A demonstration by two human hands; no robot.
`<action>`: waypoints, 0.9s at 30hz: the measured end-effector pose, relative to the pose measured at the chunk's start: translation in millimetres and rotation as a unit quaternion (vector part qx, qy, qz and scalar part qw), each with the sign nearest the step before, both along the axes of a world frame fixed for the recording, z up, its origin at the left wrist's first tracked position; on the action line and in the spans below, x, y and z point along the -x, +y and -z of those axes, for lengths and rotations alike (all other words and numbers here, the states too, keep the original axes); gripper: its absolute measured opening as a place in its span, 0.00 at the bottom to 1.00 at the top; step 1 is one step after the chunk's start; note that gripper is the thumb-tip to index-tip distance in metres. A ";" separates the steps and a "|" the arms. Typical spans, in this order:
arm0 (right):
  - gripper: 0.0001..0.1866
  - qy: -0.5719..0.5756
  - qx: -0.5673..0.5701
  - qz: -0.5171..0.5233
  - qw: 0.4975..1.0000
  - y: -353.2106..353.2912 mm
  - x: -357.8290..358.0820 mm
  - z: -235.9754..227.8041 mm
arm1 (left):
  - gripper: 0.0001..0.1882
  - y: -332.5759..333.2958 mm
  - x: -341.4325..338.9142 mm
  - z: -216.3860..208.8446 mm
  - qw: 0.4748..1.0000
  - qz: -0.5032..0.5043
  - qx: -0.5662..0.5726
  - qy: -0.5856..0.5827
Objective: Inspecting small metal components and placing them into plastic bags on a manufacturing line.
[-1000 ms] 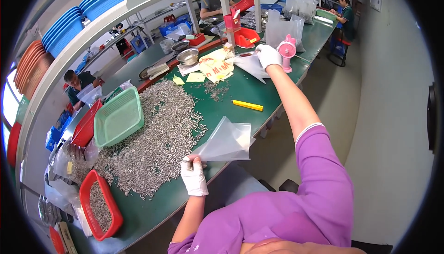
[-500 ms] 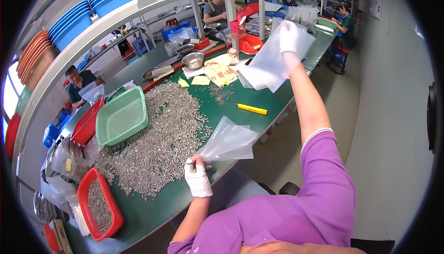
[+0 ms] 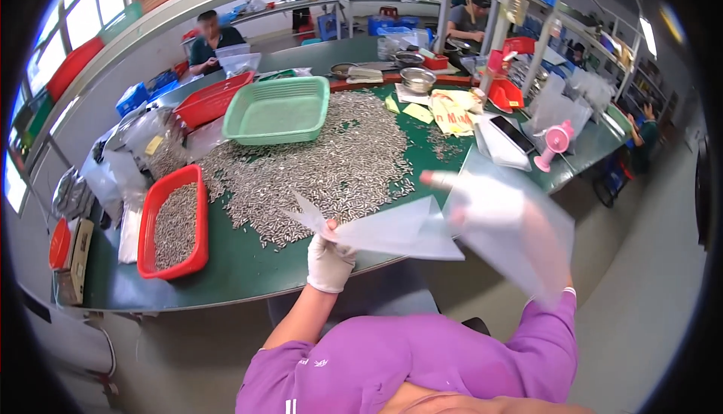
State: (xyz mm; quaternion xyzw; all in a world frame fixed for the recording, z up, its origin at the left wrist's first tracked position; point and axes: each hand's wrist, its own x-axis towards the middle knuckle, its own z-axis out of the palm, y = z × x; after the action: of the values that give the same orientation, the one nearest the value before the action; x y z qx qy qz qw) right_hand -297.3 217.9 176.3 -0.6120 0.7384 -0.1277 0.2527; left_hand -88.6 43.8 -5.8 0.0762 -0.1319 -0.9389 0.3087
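My left hand, in a white glove with bare fingertips, pinches clear plastic bags at the table's front edge. Their free ends fan out to the right. Motion smears my right hand, also gloved; it holds another clear plastic bag, through which my forearm shows. One fingertip of that hand points left. Beyond my left hand, a wide heap of small metal pins covers the green table.
A red basket of pins stands at left. Behind the heap sit a green basket and a red tray. A phone and pink fan are at right. A person sits across the table.
My right hand has come back from the far right toward my left hand, carrying a bag. My view has turned left. The phone and pink fan now show; the yellow cutter is out of sight.
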 end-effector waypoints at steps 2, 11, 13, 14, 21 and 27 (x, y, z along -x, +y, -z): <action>0.40 -0.072 -0.128 -0.016 0.989 -18.8 -47.0 10.0 | 0.08 1.1 -21.6 -8.1 0.996 -0.057 -0.003 -0.069; 0.12 -0.295 0.113 0.035 0.948 -50.9 -102.8 85.9 | 0.38 -17.6 -133.3 -10.8 0.965 -0.028 0.222 -0.133; 0.12 -0.287 0.124 0.030 0.950 -59.3 -106.8 88.5 | 0.46 -13.8 -143.2 -30.1 0.962 -0.083 0.245 -0.084; 0.12 -0.277 0.135 0.035 0.951 -63.5 -107.7 90.2 | 0.56 -17.9 -154.1 -37.6 0.935 -0.093 0.313 -0.137; 0.13 -0.152 0.143 -0.140 0.968 -114.1 -124.0 116.7 | 0.49 -0.2 -209.0 -52.8 0.771 -0.158 0.505 -0.354; 0.15 -0.245 -0.047 -0.154 0.956 -140.8 -201.4 115.0 | 0.09 14.3 -259.6 -43.7 0.614 -0.334 0.476 -0.533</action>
State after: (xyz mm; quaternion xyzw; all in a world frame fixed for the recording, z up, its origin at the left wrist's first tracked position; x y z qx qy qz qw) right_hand -95.9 77.2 61.3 -0.6559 0.5556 -0.1981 0.4711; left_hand 171.0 58.1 37.9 0.4442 -0.6674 -0.3700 0.4694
